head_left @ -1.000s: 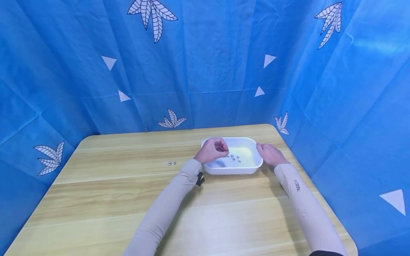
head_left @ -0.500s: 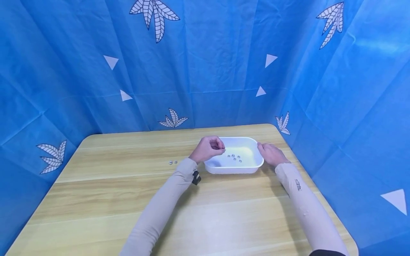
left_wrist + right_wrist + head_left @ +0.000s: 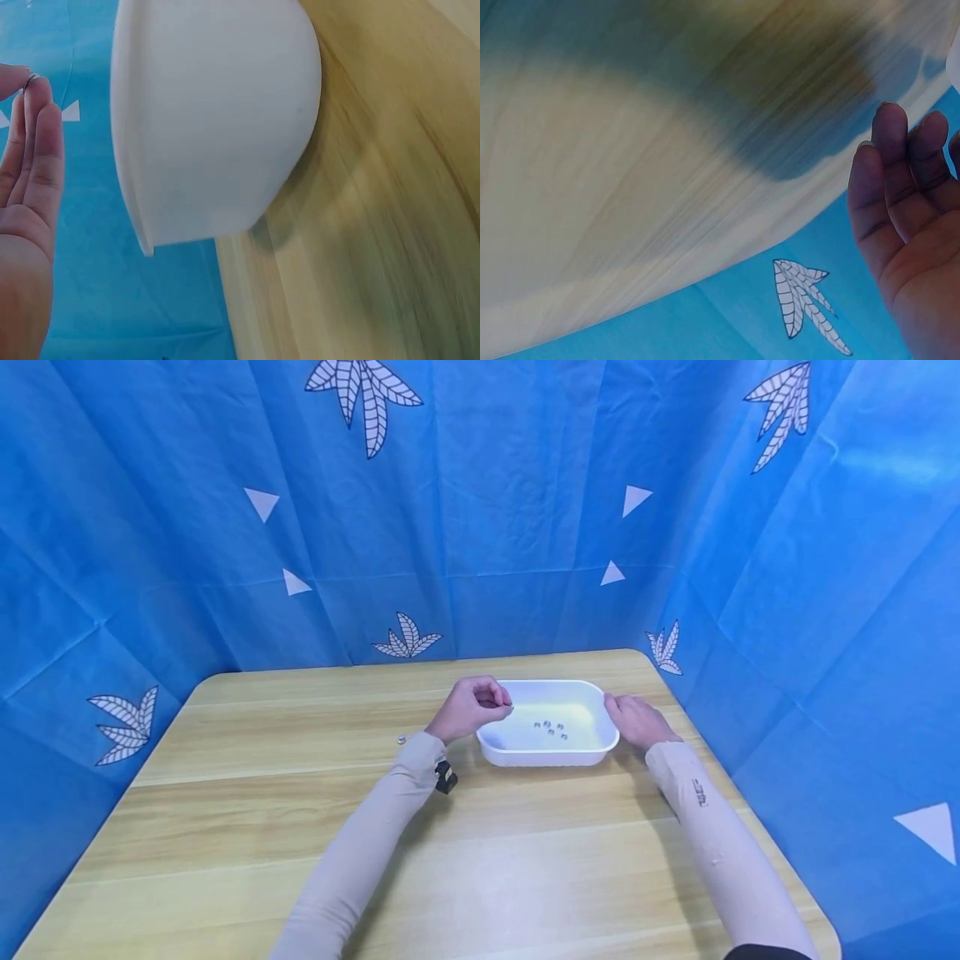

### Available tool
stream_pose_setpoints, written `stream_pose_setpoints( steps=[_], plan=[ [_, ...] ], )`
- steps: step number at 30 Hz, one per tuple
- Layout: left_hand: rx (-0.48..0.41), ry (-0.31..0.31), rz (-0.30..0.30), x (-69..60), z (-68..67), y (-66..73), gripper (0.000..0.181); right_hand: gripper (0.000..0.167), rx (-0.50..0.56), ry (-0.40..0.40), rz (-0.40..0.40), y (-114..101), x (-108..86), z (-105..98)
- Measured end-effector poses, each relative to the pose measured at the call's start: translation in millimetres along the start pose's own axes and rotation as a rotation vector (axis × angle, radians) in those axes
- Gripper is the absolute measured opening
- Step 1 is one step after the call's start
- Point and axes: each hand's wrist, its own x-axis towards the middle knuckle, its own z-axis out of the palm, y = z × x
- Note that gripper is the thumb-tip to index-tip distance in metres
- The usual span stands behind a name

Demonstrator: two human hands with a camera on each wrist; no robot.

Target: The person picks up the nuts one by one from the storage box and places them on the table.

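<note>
My left hand [image 3: 467, 708] is at the left rim of a white plastic basin [image 3: 547, 758]. Its thumb and fingertips pinch a small shiny metal piece [image 3: 31, 78], too small to identify. The basin's outer wall [image 3: 217, 112] stands beside this hand in the left wrist view. My right hand [image 3: 637, 720] holds the basin's right rim; in the right wrist view its fingers [image 3: 868, 187] bend slightly, and the grip itself is mostly out of frame. Several similar small metal pieces [image 3: 551, 732] lie on the basin floor. Another metal piece [image 3: 401, 740] rests on the table, left of the left hand.
The wood-grain table [image 3: 525, 860] extends left and toward me from the basin. A blue curtain [image 3: 510, 527] with white leaf prints hangs behind the table and along its right edge. A dark wrist device [image 3: 446, 777] sits at the left cuff.
My left hand has moved left from over the basin to its left rim, still pinching. One of the two pieces on the table is now out of sight by the left forearm. The right hand stays put.
</note>
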Motion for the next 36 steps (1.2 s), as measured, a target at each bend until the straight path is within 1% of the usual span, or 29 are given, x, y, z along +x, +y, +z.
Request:
stream_pose_setpoints(
  steps=[12,20,27,29,32,34,36],
  plan=[
    [0.023,0.063,-0.027,-14.4,-26.8,0.0,0.018,0.077,0.012,0.011,-0.015,-1.9,-0.7,-1.7],
    [0.041,0.097,-0.067,-25.8,-44.0,-0.7,0.017,0.076,0.015,0.010,-0.021,-2.5,-2.1,-0.6],
    [0.026,0.102,-0.073,-41.4,-53.6,14.3,0.016,0.076,0.006,0.006,-0.021,-1.7,0.4,0.7],
    [0.029,0.110,-0.090,-43.1,-57.5,9.8,0.017,0.078,0.009,-0.001,-0.014,-1.7,0.5,0.5],
    [0.052,0.124,-0.113,-43.7,-64.1,-3.5,0.017,0.080,0.011,-0.009,-0.015,-2.0,0.2,-0.1],
    [0.070,0.131,-0.119,-43.2,-68.6,-13.9,0.017,0.080,0.014,-0.010,-0.012,-1.9,0.3,-0.2],
    [0.098,0.135,-0.114,-44.7,-72.7,-19.7,0.018,0.079,0.012,-0.011,-0.012,-1.4,0.6,0.1]
  ],
)
